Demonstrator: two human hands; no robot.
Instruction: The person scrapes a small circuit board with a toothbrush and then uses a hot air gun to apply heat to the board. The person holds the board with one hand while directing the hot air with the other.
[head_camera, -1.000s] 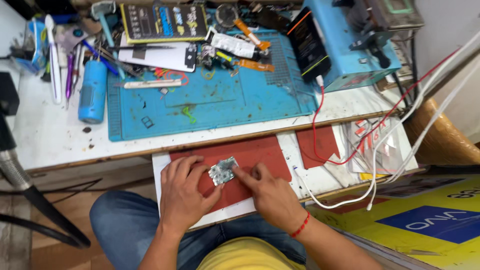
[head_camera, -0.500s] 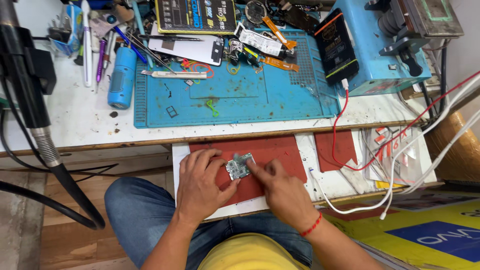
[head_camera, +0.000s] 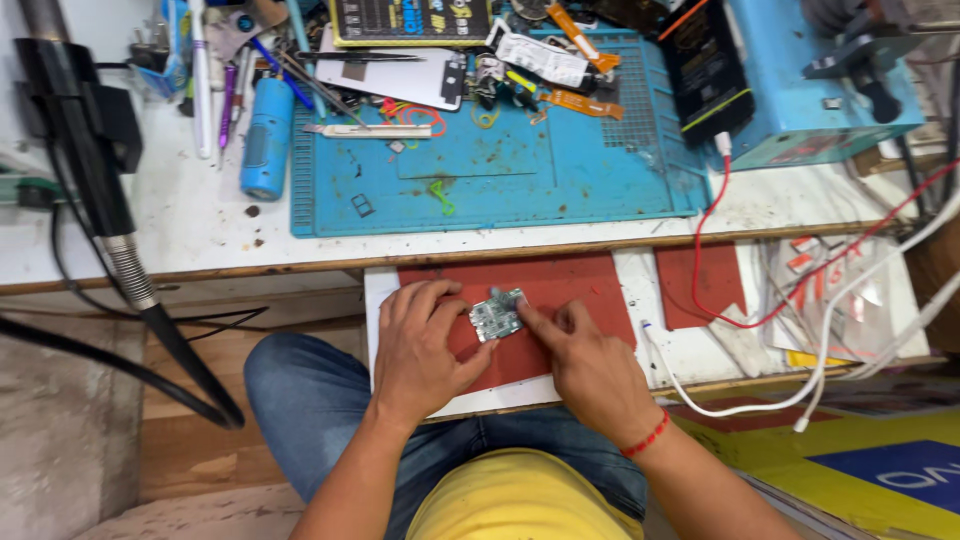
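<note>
matt red mat (head_camera: 560, 285), glossy circuit board (head_camera: 496, 316)

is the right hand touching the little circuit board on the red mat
Touching: the head view shows the right hand with its index fingertip pressed on the circuit board edge, no gap.

Bare red mat (head_camera: 570, 280) is lying open above and right of the hands, giving room to move there. The desk (head_camera: 190, 225) edge is closing off the far side. A white cable (head_camera: 740, 405) and red wire (head_camera: 700, 270) are crossing the right. A black gooseneck arm (head_camera: 120, 250) is blocking the left.
</note>
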